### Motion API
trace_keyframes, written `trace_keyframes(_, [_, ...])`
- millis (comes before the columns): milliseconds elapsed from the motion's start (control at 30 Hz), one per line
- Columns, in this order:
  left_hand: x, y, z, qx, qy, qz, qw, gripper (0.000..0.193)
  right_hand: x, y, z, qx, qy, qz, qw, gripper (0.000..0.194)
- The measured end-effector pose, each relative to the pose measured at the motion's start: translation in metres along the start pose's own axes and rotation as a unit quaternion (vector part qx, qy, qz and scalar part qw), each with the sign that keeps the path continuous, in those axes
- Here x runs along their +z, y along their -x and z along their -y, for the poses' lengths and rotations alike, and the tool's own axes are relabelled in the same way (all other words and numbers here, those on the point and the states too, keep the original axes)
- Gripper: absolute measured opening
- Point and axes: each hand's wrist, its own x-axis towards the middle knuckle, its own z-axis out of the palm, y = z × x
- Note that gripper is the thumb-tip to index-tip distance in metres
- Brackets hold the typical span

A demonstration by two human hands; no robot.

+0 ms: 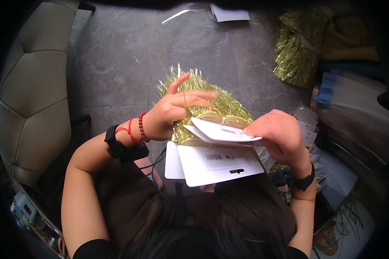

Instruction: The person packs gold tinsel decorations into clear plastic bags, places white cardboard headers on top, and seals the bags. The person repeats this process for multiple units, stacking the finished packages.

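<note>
Gold tinsel fringe trim (214, 94) with woven bands is bunched above my lap, in the middle of the view. My left hand (178, 108) is at its left side, index and other fingers spread over the strands, thumb side hidden against the bundle; a thin strand seems to run by the fingers. Between the thumb and fingers of my right hand (275, 132) are the right ends of folded white cards (220, 131) at the bands. Below them hang a white header card (220, 165) with a barcode and a hanging slot, and another white card (174, 162) partly behind it.
More gold tinsel fringe (296, 51) lies at the upper right, beside clear plastic packaging (359, 106). Packed cards (306, 123) stand right of my right hand. A padded seat (35, 84) is at the left. A white card (231, 13) lies on the grey tiled floor (116, 58).
</note>
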Motion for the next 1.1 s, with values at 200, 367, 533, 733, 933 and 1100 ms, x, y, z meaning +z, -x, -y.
trace_keyframes(200, [0.009, 0.007, 0.013, -0.036, 0.139, -0.034, 0.989, 0.031, -0.003, 0.007, -0.03, 0.116, -0.266, 0.026, 0.957, 0.067])
trace_keyframes(367, [0.013, 0.021, 0.016, -0.216, 0.35, -0.117, 0.904, 0.026, 0.033, 0.022, -0.046, 0.228, -0.525, -0.069, 0.817, 0.125])
trace_keyframes(533, [0.021, 0.024, 0.016, -0.31, 0.39, -0.204, 0.842, 0.023, 0.064, 0.018, -0.046, 0.163, -0.505, -0.197, 0.824, 0.132])
trace_keyframes(733, [0.026, 0.026, 0.018, -0.388, 0.394, -0.234, 0.8, 0.037, 0.085, 0.011, -0.034, 0.131, -0.456, -0.243, 0.846, 0.118])
trace_keyframes(933, [0.028, 0.026, 0.017, -0.371, 0.474, -0.241, 0.762, 0.038, 0.096, -0.003, -0.026, 0.145, -0.363, -0.265, 0.882, 0.104])
trace_keyframes(1100, [0.03, 0.028, 0.017, -0.359, 0.281, -0.172, 0.873, 0.038, 0.098, -0.003, -0.032, 0.15, -0.32, -0.247, 0.902, 0.104])
